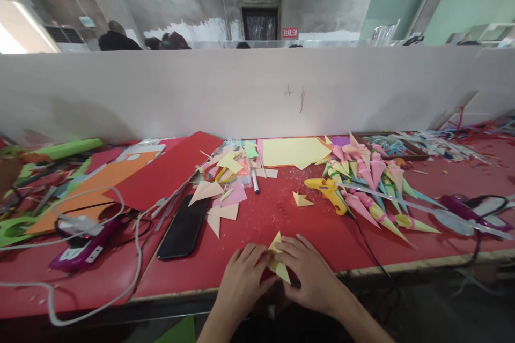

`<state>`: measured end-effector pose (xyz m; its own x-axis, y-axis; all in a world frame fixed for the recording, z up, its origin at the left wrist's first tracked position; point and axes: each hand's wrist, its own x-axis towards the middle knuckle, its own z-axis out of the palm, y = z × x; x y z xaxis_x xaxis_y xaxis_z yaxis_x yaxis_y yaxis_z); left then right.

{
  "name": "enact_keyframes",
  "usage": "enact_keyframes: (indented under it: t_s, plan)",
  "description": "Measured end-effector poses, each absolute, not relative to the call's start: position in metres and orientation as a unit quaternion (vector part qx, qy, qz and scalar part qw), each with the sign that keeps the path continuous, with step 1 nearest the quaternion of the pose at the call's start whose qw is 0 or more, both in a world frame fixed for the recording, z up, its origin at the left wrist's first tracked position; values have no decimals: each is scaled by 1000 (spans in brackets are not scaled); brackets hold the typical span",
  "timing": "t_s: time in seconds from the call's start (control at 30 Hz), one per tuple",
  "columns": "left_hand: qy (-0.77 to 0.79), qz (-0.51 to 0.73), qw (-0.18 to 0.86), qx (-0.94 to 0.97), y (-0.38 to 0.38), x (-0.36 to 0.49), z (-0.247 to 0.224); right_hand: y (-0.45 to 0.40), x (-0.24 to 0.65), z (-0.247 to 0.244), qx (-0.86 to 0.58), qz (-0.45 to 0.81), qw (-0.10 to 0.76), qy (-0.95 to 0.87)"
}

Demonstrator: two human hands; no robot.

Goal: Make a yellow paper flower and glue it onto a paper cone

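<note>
Both hands meet at the table's front edge around a small pale yellow paper piece (280, 268) with pointed ends. My left hand (246, 274) grips its left side, fingers bent. From the right, my right hand (304, 268) pinches the same paper, its fingers lying over the upper part. Some of the paper is hidden under the fingers. Beyond the hands lies a small folded yellow paper (301, 200). Beside it to the right rests a yellow glue gun (330, 193) with its cable trailing toward the front edge.
Colourful paper cones (374, 171) are heaped at the right. A black phone (184, 229), paper scraps (223, 211), scissors (223, 174) and a marker (255, 181) lie left of centre. Yellow sheets (292, 151) lie near the white partition (241, 91). Purple power strips and white cables flank the red table (257, 225).
</note>
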<state>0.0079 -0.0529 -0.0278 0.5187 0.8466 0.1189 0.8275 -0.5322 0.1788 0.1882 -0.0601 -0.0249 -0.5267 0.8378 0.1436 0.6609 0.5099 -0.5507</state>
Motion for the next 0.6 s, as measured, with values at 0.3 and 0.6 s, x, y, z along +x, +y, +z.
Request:
enact_keyframes:
  t_s: [0.3, 0.6]
  plan:
    - [480, 108, 39, 870, -45, 3, -29, -43, 175, -36, -473, 234, 302, -794]
    - [558, 150, 59, 814, -41, 13, -33, -41, 170, -40, -548, 224, 325, -738]
